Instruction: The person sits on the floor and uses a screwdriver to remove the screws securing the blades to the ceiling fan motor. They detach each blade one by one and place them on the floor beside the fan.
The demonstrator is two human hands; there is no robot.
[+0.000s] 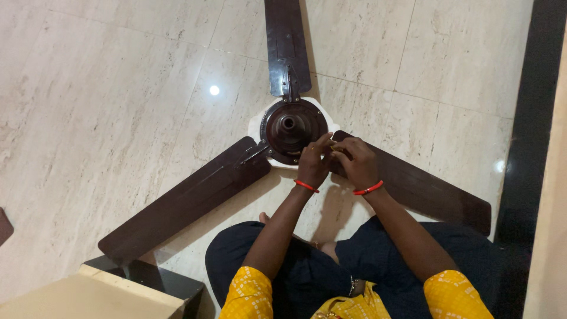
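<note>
A dark brown three-bladed ceiling fan lies flat on the pale marble floor, its round motor hub point(289, 127) resting on a white pad. My left hand point(316, 162) and my right hand point(354, 159) meet at the hub's near right edge, where the right blade point(425, 189) joins it. The fingertips of both hands pinch together around something small and brass-coloured; I cannot tell what it is. Each wrist wears a red bangle. One blade point(286, 41) points away from me and another blade point(183, 204) runs to the near left.
I sit on the floor with legs in dark trousers point(307, 277) and yellow sleeves. A low beige piece of furniture with a dark glass edge point(136, 280) stands at the near left. A black floor border point(525, 147) runs along the right.
</note>
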